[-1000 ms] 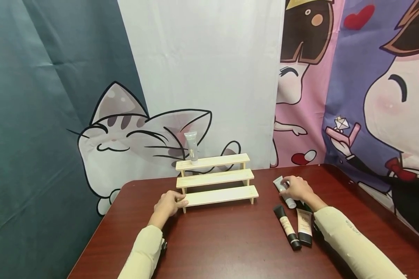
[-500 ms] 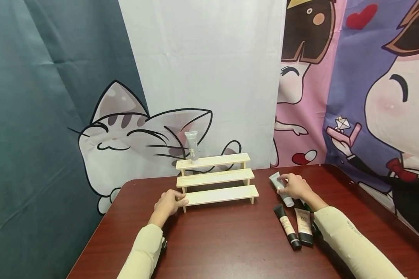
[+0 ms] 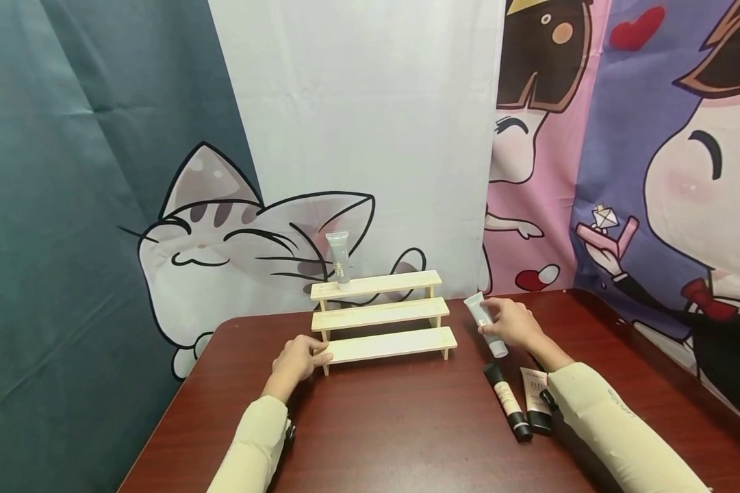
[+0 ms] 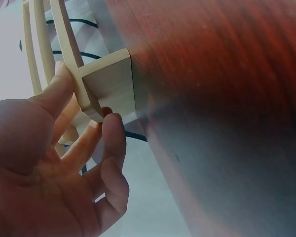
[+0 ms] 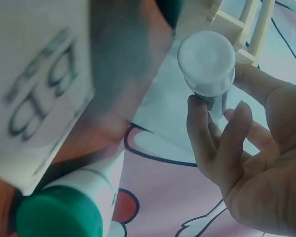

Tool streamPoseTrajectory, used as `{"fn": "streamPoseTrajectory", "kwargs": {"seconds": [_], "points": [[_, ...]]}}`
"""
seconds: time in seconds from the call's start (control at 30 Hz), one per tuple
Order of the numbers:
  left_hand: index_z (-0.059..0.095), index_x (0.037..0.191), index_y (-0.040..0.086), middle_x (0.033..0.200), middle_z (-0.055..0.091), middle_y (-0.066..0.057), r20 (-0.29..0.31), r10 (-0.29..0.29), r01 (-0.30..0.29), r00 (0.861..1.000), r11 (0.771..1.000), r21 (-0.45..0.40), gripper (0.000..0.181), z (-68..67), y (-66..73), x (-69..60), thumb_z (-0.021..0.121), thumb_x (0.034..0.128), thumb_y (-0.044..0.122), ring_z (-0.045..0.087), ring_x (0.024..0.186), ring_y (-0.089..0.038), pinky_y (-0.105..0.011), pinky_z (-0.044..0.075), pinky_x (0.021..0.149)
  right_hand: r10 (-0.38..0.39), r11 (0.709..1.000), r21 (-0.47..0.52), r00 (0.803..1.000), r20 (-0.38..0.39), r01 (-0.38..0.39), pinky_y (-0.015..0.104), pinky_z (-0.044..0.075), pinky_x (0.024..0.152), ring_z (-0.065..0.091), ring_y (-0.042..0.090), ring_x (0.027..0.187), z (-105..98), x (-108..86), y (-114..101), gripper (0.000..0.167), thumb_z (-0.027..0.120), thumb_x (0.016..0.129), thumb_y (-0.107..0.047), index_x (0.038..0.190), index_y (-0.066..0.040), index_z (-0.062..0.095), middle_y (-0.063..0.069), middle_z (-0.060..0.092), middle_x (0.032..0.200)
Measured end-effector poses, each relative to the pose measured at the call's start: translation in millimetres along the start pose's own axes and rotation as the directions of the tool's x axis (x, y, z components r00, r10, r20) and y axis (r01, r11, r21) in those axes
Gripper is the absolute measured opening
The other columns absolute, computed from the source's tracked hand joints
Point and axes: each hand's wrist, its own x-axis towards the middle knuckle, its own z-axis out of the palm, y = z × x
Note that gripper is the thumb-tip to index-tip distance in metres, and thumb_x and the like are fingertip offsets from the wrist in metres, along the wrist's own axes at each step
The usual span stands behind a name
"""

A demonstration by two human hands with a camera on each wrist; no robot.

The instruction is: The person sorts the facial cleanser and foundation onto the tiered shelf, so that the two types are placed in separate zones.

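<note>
A three-tier wooden display rack (image 3: pixel 382 346) stands toward the back of the table. My left hand (image 3: pixel 298 359) grips the left end of its lowest shelf, thumb on top and fingers beneath, as the left wrist view also shows. In my right hand (image 3: pixel 513 322) a pale squeeze tube (image 3: pixel 485 327) with a white cap (image 5: pixel 206 59) is pinched, tilted, cap end down, to the right of the rack. Upright on the left part of the top shelf stands a similar grey tube (image 3: pixel 340 260).
On the right of the table lie a black-capped slim tube (image 3: pixel 508 402) and a beige BB tube (image 3: pixel 536 400). A green-capped white tube (image 5: pixel 61 210) lies close by in the right wrist view. A printed cloth (image 3: pixel 376 137) hangs behind the table.
My right hand has carried the pale tube leftward and slightly up, away from the other tubes and nearer the rack. The left hand and the rack have stayed put.
</note>
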Motion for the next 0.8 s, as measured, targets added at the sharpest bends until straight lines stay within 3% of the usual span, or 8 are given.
{"fn": "streamPoseTrajectory", "kwargs": {"seconds": [0.47,0.8], "points": [[0.073,0.122,0.030,0.134,0.062,-0.012,-0.004,0.001,-0.001,1.000,1.000,-0.005,0.039,-1.1,-1.4,1.8,0.076,0.0846,0.042,0.060,0.117,-0.038,-0.057,0.049,0.081,0.006,0.997,0.077,0.999,-0.047,-0.002,0.037,0.050,0.058,0.068,0.028,0.077,4.6,5.8,-22.7,0.062,0.084,0.077,-0.020,0.132,-0.005,0.060,0.016,0.072,0.089],[0.073,0.123,0.029,0.134,0.062,-0.012,0.006,0.004,-0.004,1.000,1.000,-0.004,0.040,0.5,0.2,-0.1,0.076,0.0854,0.041,0.060,0.118,-0.038,-0.057,0.050,0.080,-0.004,0.997,0.076,0.994,-0.109,0.013,0.042,0.052,0.060,0.068,0.032,0.078,9.1,7.3,-32.8,0.065,0.084,0.077,-0.021,0.135,-0.004,0.058,0.018,0.072,0.091]]}}
